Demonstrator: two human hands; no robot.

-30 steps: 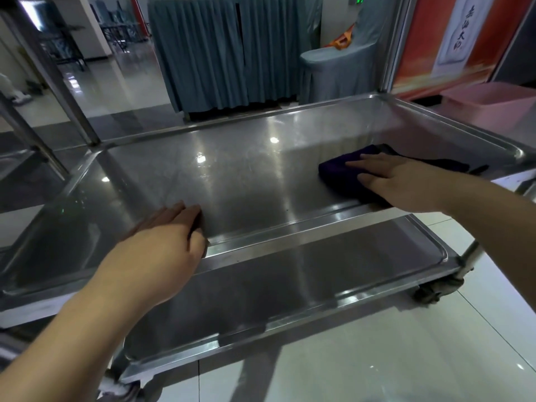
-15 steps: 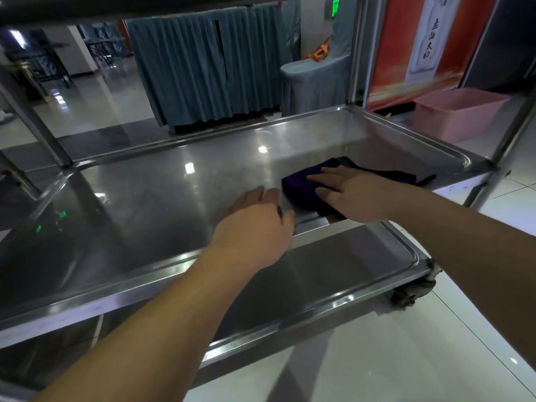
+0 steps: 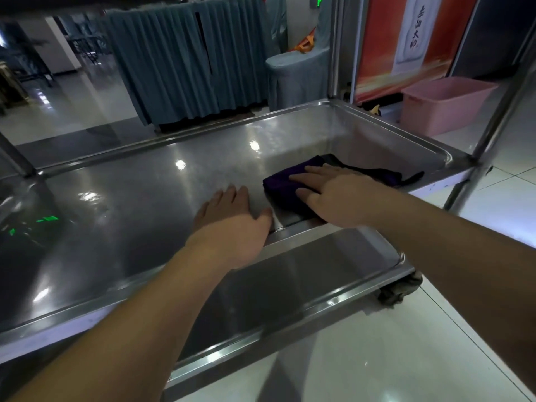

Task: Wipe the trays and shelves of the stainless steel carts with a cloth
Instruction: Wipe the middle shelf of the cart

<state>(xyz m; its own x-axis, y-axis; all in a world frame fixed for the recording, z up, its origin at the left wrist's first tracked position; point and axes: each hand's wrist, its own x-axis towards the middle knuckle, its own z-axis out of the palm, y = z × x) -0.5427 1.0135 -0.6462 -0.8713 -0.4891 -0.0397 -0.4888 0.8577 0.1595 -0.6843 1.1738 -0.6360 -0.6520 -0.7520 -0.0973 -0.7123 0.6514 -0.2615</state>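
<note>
A stainless steel cart fills the view. Its middle tray (image 3: 130,198) is shiny and shallow, with a raised rim. A folded dark purple cloth (image 3: 282,184) lies on the tray's right half near the front rim. My right hand (image 3: 333,192) presses flat on the cloth, fingers spread and pointing left. My left hand (image 3: 232,224) rests palm down on the tray's front rim just left of the cloth, holding nothing. The lower shelf (image 3: 304,274) shows beneath the tray.
Upright cart posts stand at the right (image 3: 499,111) and back (image 3: 335,44). A pink plastic tub (image 3: 443,103) sits on the floor at the right. Blue-grey draped tables (image 3: 188,62) and a covered chair (image 3: 295,76) stand behind. A caster (image 3: 397,290) is under the right corner.
My left hand slid right along the front rim until it sits next to the cloth. The cloth under my right hand moved left along the tray. My head lowered under the upper shelf.
</note>
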